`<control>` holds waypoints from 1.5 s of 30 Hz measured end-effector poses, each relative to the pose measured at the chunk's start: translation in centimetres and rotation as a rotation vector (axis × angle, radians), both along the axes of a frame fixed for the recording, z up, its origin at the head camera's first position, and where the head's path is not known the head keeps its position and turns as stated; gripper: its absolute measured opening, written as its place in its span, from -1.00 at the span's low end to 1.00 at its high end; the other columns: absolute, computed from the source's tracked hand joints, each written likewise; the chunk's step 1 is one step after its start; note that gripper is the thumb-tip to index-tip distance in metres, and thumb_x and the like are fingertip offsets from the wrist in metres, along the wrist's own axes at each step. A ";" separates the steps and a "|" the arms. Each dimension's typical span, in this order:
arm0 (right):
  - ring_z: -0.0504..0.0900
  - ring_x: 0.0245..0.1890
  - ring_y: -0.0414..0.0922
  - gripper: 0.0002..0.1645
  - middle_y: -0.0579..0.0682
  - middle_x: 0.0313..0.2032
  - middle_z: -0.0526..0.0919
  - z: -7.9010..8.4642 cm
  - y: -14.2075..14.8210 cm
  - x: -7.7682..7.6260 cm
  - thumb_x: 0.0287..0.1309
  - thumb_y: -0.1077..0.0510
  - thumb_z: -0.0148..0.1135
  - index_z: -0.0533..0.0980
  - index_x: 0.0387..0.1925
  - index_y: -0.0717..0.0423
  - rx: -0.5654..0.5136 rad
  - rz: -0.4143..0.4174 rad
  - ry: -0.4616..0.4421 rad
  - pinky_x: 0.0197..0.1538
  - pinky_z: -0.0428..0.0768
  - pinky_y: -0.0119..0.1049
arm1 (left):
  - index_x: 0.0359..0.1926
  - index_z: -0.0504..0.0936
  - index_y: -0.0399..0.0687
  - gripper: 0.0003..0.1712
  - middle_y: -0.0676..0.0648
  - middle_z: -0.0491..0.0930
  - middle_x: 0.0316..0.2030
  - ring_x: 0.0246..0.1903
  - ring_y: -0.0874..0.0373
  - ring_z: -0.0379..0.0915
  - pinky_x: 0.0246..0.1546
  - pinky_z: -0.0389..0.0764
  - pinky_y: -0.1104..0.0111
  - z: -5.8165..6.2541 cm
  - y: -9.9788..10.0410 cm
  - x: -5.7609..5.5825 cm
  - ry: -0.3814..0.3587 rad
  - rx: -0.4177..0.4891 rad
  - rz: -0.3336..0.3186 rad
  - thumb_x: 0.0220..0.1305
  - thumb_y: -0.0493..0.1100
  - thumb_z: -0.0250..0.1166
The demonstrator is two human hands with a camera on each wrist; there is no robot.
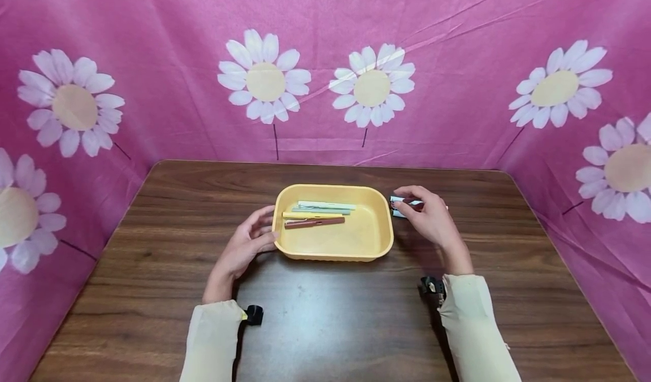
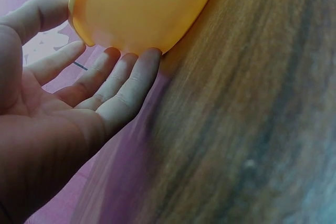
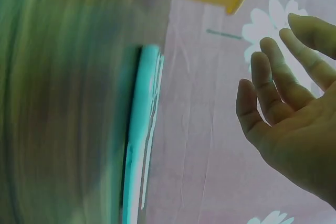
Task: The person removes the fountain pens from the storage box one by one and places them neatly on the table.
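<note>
Visibility is running partial at R hand [image 1: 429, 215]: it is covering most of the blue items [image 1: 398, 213] just right of tray [image 1: 333, 256], so count & shape aren't resolving; a dark piece [image 1: 416, 204] is showing among them, ID unclear. R fingers are standing apart, loosely bent, gripping nothing; contact w/ items can't be confirmed. R wrist view is also blurring table & cutting off tray; one teal-edged item is running out the bottom edge.

L hand [image 1: 249, 238] is gripping tray's L end, thumb at rim, other fingertips against outer wall; L wrist view is cropping tray.

Table [image 1: 315, 314] is carrying a glare patch in front of tray; rear corners are showing rounded. Pink cloth [image 1: 168, 60] is hanging at rear & both sides, w/ lg. white daisies [image 1: 265, 81]; outermost are getting cut at frame edges.

Tray is reading as smooth yellow plastic, round-cornered rect., w/ raised walls. Inside, toward L & center, four slim pens are lying roughly lengthwise: white pen [image 1: 333, 205], grey-blue pen [image 1: 338, 211] (pt. hidden), yellow pen [image 1: 307, 216], brown pen [image 1: 317, 222]. Table is showing dk. brown wood grain; cloth is showing folds & creases. Cream sleeves [image 1: 213, 337] are covering forearms.
</note>
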State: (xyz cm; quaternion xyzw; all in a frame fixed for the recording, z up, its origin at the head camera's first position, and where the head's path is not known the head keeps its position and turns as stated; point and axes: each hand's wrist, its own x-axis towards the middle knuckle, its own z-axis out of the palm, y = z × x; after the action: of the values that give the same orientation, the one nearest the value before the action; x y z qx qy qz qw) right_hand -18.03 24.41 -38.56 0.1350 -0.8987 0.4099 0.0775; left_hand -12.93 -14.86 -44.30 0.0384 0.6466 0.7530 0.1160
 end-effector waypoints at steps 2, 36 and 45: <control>0.61 -0.21 -0.05 -0.71 0.21 -0.13 0.71 0.1 -0.7 0.0 0.29 0.25 0.35 0.63 0.01 0.29 -0.037 0.011 -0.002 -0.18 0.55 -0.50 | 0.52 0.17 -0.26 -0.24 -0.48 0.27 0.30 0.24 -0.34 0.33 -0.02 0.71 0.22 0.0 -0.1 0.1 -0.001 0.001 0.000 0.34 -0.48 0.19; 0.61 -0.11 0.07 -0.70 0.30 -0.04 0.66 -1.2 -7.3 -1.0 0.23 0.26 0.38 0.61 -0.04 0.36 -0.172 0.195 -0.128 -0.04 0.63 -0.10 | 0.50 0.19 -0.25 -0.26 -0.47 0.30 0.30 0.23 -0.31 0.35 -0.04 0.72 0.26 0.0 0.2 0.1 -0.002 -0.010 0.004 0.35 -0.47 0.19; 0.59 -0.14 0.07 -0.66 0.32 -0.07 0.66 -1.8 -9.3 -1.1 0.18 0.30 0.42 0.61 -0.04 0.39 -0.194 0.251 -0.158 -0.08 0.64 -0.02 | 0.51 0.18 -0.26 -0.24 -0.47 0.29 0.30 0.23 -0.32 0.34 -0.03 0.72 0.24 0.1 0.1 0.1 0.002 -0.010 0.005 0.35 -0.46 0.21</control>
State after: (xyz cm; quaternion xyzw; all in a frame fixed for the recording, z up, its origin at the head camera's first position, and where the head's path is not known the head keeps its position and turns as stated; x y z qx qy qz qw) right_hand -19.09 15.07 -40.40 0.2056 -0.8342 0.5106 -0.0326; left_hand -12.83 -14.79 -44.19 0.0368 0.6506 0.7500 0.1136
